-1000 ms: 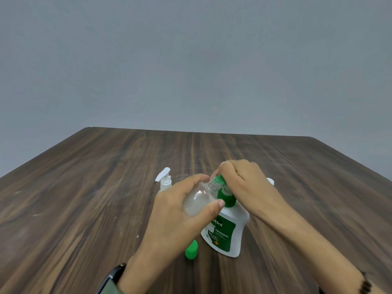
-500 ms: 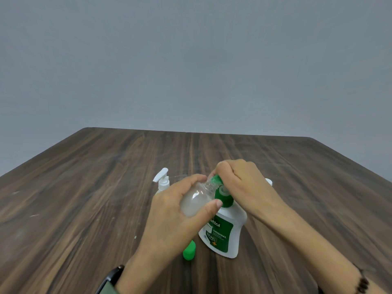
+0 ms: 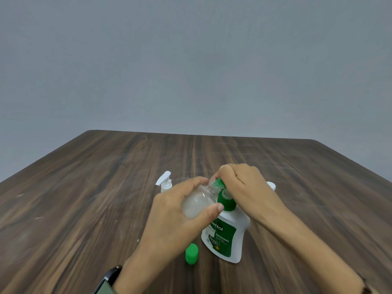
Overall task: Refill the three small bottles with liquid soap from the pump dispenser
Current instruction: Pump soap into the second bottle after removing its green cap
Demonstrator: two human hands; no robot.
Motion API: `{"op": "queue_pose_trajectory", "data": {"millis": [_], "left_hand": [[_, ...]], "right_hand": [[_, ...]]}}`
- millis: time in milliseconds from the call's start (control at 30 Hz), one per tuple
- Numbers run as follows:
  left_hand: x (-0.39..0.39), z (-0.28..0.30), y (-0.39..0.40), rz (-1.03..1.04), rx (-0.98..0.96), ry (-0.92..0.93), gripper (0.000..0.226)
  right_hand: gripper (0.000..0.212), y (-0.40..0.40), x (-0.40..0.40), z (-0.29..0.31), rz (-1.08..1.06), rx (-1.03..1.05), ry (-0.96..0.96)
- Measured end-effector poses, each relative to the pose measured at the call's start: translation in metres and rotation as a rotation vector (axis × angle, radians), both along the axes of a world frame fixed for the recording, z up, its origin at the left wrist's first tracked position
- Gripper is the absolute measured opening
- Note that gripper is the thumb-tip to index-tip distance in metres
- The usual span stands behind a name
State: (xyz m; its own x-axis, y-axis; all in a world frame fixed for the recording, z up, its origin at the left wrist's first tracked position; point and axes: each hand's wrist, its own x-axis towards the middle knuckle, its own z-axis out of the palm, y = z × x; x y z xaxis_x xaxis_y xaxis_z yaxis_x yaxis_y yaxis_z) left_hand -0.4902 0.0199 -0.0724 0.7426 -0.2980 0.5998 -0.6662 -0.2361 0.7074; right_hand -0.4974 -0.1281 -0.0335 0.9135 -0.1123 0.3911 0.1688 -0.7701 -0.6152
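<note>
From my seat, the left half of the counter (image 3: 74, 209) lies bare out to its left edge, with plenty of open wood there, and the far edge runs clear across under the grey wall (image 3: 191, 60). Next comes a small bottle with a white pump top (image 3: 164, 183), standing upright just behind my left hand (image 3: 169, 225). A dark watch (image 3: 108, 279) sits on that wrist. The left fingers (image 3: 212, 211) are curled round a clear small bottle (image 3: 196, 203), thumb on the near side, holding it tilted with its neck up against the green nozzle (image 3: 218, 184) of the pump dispenser (image 3: 224, 236). A loose green cap (image 3: 191, 256) stands on the wood below that hand, just beside the dispenser's base (not touching it, as far as I can see). The right hand (image 3: 244, 187) rests on top of the green pump head, fingers bent down over it and pressed together. Behind that wrist a white top of another small bottle (image 3: 271, 185) peeks out, mostly hidden. Right of it the counter is open again to its angled right edge.
</note>
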Motion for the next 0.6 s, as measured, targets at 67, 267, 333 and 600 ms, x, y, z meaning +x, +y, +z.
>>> {"op": "queue_pose_trajectory", "data": {"millis": [67, 267, 333, 600], "left_hand": [[0.0019, 0.001, 0.0003, -0.006, 0.029, -0.015, 0.03], [0.0007, -0.0042, -0.0044, -0.014, -0.042, 0.053, 0.033], [0.0031, -0.005, -0.0037, -0.016, -0.013, 0.047, 0.036], [0.0036, -0.0065, -0.0042, -0.039, -0.041, 0.056, 0.035]], "right_hand": [[0.051, -0.0007, -0.0012, -0.0031, -0.01, 0.019, -0.006], [0.045, -0.0031, -0.0006, 0.001, -0.009, 0.045, 0.004], [0.05, -0.002, -0.0008, -0.0017, -0.006, 0.048, 0.009], [0.051, -0.0026, -0.0007, -0.0036, -0.002, 0.048, 0.022]]}}
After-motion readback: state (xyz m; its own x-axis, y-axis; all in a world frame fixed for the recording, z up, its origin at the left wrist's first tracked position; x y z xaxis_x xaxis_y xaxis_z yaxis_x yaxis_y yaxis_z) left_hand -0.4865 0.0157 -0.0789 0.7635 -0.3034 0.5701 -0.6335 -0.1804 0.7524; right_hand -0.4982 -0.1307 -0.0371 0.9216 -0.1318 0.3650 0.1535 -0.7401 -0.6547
